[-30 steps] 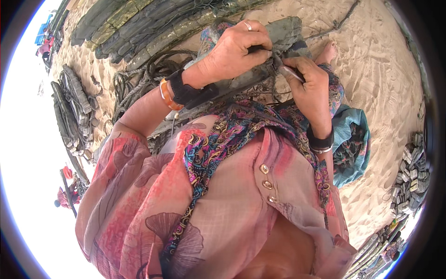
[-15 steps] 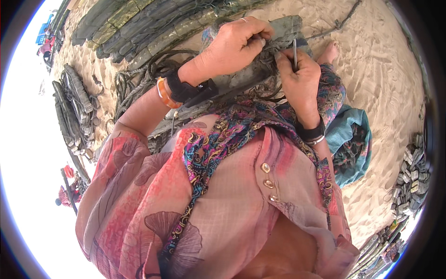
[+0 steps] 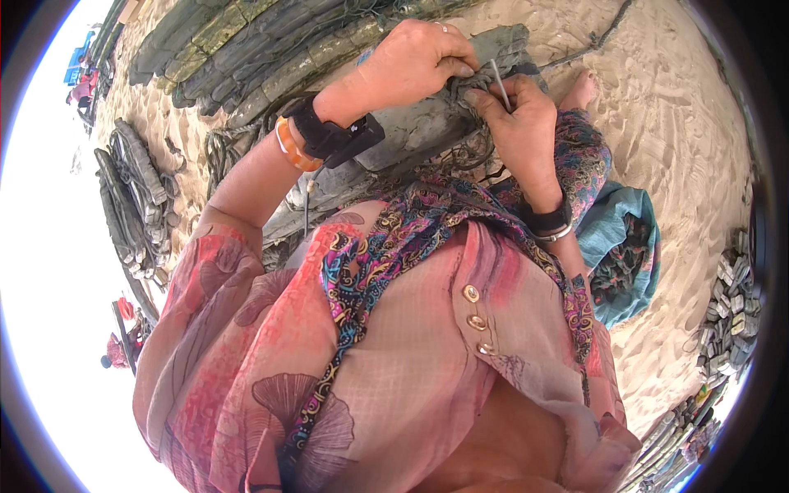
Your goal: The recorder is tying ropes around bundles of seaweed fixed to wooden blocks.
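My right hand [image 3: 526, 127] is closed round a thin grey metal spike [image 3: 500, 85], which points up out of the fist, tilted to the left. The thumb and forefinger of that hand press on a knotted dark rope [image 3: 468, 97]. My left hand [image 3: 423, 62] is closed in a pinch at the upper side of the same knot, its fingertips on the rope. The knot lies on a long, worn grey cylinder-like piece [image 3: 407, 131] stretched across in front of my lap. What lies inside each fist is partly hidden.
Long dark bundles [image 3: 271, 49] lie at the far left. Coiled rope and slats [image 3: 136, 193] rest on the sand [image 3: 666, 140]. A teal sack [image 3: 645, 283] with dark contents stands at my right. Grey blocks [image 3: 731, 312] are piled farther right. My bare foot [image 3: 582, 89] is beyond my right hand.
Both hands have shifted slightly left. The spike has tipped from near upright to a leftward lean. The grey piece has moved a little nearer, and more of it shows.
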`<state>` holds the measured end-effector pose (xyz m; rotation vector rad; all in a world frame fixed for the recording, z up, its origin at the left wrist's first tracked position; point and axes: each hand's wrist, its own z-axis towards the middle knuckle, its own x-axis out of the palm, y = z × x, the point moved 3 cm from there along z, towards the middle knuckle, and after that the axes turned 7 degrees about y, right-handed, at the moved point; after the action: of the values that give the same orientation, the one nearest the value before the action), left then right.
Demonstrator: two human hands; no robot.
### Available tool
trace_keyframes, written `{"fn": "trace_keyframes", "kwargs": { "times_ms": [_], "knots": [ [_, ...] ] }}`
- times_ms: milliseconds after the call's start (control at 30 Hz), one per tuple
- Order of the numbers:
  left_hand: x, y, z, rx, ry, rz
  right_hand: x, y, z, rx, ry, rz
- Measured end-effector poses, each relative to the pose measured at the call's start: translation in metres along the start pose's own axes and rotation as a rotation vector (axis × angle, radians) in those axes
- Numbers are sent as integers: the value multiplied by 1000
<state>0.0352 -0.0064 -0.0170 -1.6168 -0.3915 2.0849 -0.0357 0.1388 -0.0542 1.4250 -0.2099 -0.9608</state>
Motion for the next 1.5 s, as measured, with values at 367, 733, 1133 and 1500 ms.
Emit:
{"fn": "trace_keyframes", "kwargs": {
  "times_ms": [367, 733, 1133, 1500],
  "knots": [
    [4, 3, 13, 127, 109, 157, -25, 4, -4, -19, 185, -29],
    [10, 5, 10, 146, -26, 155, -36, 20, 49, -613, 263, -652],
    [9, -5, 12, 209, 34, 135, -43, 7, 1, -223, -8, -360],
    [7, -4, 16, 221, 117, 237, -40, -2, 0, -206, -44, -195]
  ]
}}
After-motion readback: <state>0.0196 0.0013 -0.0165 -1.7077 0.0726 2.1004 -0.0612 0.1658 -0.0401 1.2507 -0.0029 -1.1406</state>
